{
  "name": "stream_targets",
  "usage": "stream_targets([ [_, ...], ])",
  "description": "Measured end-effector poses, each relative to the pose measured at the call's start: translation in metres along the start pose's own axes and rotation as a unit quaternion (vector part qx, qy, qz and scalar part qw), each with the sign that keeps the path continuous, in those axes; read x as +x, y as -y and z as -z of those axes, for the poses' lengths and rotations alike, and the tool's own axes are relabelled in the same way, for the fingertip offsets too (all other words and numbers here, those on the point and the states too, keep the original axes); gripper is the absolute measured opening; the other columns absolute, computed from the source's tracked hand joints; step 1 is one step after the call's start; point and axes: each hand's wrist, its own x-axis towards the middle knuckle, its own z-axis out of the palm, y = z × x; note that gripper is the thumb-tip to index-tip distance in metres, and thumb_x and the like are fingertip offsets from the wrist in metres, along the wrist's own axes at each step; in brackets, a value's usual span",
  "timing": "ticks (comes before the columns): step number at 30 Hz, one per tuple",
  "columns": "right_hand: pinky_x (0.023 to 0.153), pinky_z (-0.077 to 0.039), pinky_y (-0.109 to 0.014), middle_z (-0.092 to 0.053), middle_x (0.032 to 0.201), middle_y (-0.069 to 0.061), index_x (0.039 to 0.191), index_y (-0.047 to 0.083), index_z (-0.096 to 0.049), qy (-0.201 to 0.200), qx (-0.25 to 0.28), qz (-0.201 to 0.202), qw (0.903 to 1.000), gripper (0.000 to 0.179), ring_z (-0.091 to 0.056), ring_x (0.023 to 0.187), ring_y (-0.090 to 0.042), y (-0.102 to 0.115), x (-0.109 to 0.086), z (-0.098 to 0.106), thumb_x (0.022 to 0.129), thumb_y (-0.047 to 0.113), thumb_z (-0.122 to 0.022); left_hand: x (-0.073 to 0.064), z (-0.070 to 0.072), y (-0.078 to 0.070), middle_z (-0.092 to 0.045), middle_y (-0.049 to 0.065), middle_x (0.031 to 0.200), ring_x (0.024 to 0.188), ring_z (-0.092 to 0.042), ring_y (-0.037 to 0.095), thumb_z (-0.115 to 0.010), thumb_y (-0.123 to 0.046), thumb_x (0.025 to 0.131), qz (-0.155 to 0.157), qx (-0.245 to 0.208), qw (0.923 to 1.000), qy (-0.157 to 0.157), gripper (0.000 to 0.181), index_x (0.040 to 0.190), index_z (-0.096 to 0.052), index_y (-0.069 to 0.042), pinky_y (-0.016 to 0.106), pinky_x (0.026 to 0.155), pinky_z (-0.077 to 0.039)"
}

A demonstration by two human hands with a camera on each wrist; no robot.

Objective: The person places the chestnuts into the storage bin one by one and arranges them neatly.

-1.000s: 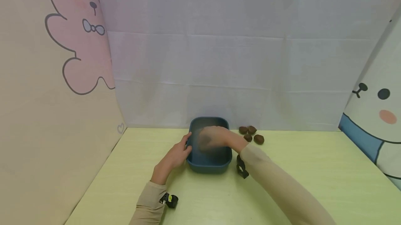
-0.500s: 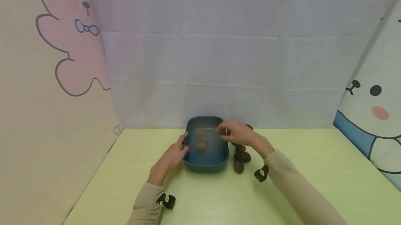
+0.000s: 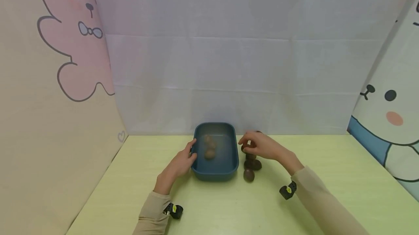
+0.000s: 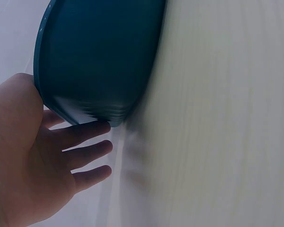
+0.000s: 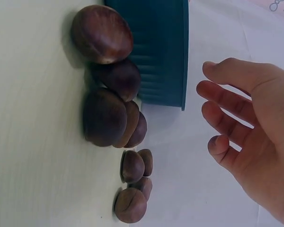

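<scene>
A dark blue rectangular bin (image 3: 214,177) stands on the table, with several blurred brown chestnuts (image 3: 210,154) on its floor. My left hand (image 3: 176,165) rests against the bin's left side, its fingers extended; the left wrist view shows them along the bin wall (image 4: 99,56). Outside the bin's right side lie several glossy chestnuts (image 3: 249,175) in a loose line running away from me. My right hand (image 3: 263,146) hovers over the far part of that line, fingers loosely bent. In the right wrist view nothing is between its fingers, and it is apart from the chestnuts (image 5: 105,117).
A pale yellow-green table (image 3: 209,209) lies under everything. A white cloth (image 3: 209,64) hangs close behind the bin. Printed cartoon panels stand at the left (image 3: 82,64) and right (image 3: 392,118). Each wrist wears a small black camera (image 3: 288,190).
My right hand has come out of the bin, crossed its right rim and moved right over the chestnuts outside. Chestnuts now show inside the bin. My left hand has kept its place.
</scene>
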Motion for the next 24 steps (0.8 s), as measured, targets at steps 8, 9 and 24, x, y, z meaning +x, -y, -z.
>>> stream_targets([
  [8, 0.071, -0.05, -0.026, -0.069, 0.106, -0.004, 0.115, 0.008, -0.07, 0.01, -0.008, -0.007, 0.9999, 0.023, -0.057, 0.08, -0.005, -0.005, -0.018, -0.001, 0.092, 0.013, -0.068, -0.001, 0.001, -0.001, -0.042, 0.022, 0.154, 0.132, -0.053, 0.037, -0.041, -0.027, 0.104, 0.003, 0.0, 1.0, -0.005, 0.06, 0.16, -0.022, -0.019, 0.038, 0.079, -0.044],
  [9, 0.071, -0.05, -0.026, -0.07, 0.107, -0.004, 0.115, 0.008, -0.07, 0.01, -0.008, -0.009, 0.9999, 0.023, -0.057, 0.08, -0.004, -0.005, -0.021, -0.001, 0.092, 0.013, -0.068, -0.001, 0.001, -0.001, -0.041, 0.022, 0.154, 0.133, -0.052, 0.037, -0.041, -0.027, 0.104, 0.002, -0.003, 1.0, -0.004, 0.06, 0.16, -0.021, -0.02, 0.037, 0.076, -0.044],
  [24, 0.066, -0.046, -0.023, -0.068, 0.112, -0.004, 0.117, 0.01, -0.069, 0.022, 0.008, -0.034, 0.9992, 0.028, -0.052, 0.073, -0.004, -0.015, -0.055, -0.016, 0.09, 0.013, -0.072, -0.003, 0.001, -0.002, -0.039, 0.023, 0.155, 0.134, -0.05, 0.037, -0.041, -0.026, 0.104, 0.001, -0.024, 0.9997, 0.002, 0.06, 0.16, -0.02, -0.02, 0.033, 0.063, -0.04],
])
